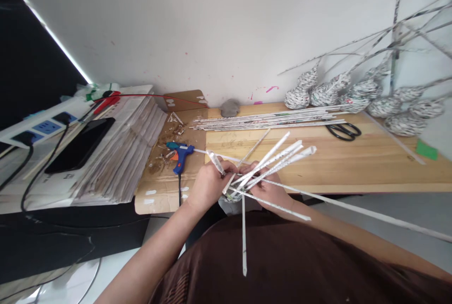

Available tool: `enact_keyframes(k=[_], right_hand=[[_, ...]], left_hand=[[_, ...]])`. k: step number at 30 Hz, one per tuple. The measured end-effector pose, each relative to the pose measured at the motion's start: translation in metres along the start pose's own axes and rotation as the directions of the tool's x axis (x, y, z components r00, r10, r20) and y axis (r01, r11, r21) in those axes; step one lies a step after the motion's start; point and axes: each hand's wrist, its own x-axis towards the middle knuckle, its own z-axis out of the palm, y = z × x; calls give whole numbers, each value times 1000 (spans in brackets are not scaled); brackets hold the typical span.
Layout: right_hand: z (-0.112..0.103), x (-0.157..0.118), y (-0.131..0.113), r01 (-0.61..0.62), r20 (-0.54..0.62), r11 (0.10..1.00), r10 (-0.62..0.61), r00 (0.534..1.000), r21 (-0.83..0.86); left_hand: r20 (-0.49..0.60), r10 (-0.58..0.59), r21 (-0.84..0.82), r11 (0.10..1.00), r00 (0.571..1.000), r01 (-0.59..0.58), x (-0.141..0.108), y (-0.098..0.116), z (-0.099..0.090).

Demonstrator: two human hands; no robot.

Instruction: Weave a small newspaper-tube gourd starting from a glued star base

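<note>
Close to my body, both hands are closed on a small woven piece [233,196] made of rolled newspaper. Several white paper tubes [282,156] fan out of it up and to the right. One tube [244,238] hangs down over my brown top, and a long one [356,205] runs far off to the right. My left hand [211,182] grips the left side, with a short tube [216,163] standing up by its fingers. On the right side, my right hand [273,191] is wrapped round the weave, its fingertips partly hidden behind the tubes.
Loose paper tubes [264,120] lie along the wooden table [374,167], beside black-handled scissors [348,138]. Woven gourd shapes [296,99] line the right back. A blue glue gun [181,157] rests on cardboard [158,205]. Leftward are stacked papers [137,153], a phone [83,146] and a corded power strip [47,126].
</note>
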Motion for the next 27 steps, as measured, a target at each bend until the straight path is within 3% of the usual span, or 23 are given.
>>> enact_keyframes(k=[6, 14, 20, 23, 27], right_hand=[[-1, 0, 7, -158, 44, 984, 155, 987, 79], [-7, 10, -5, -202, 84, 978, 197, 977, 57], [4, 20, -10, -330, 145, 901, 299, 943, 283], [11, 23, -16, -413, 122, 828, 397, 910, 379], [16, 21, -18, -404, 42, 823, 424, 905, 400]], left_hand=[[-82, 63, 64, 996, 995, -58, -9, 1, 5], [-158, 113, 73, 992, 981, -103, -17, 5, 3], [-206, 124, 104, 989, 971, -104, -24, 0, 8], [-230, 138, 109, 987, 963, -115, -26, -2, 9], [-237, 113, 120, 989, 965, -86, -27, -1, 8]])
